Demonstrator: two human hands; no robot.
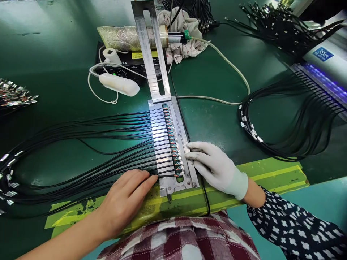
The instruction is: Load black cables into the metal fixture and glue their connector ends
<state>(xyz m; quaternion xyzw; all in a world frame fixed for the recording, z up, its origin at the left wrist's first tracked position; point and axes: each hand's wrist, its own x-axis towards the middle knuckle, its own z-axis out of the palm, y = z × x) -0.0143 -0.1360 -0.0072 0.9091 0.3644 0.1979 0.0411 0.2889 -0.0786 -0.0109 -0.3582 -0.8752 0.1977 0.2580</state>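
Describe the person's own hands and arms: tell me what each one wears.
The left hand and its forearm are bare, with nothing worn on them. The right hand wears a whitish knit glove with a snug cuff at the wrist. Above it comes a dark navy sleeve printed with small white flower-like shapes.

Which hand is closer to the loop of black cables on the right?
Right. The gloved right hand rests on the metal jig, just left of the loop; the left hand lies farther left, on other cables.
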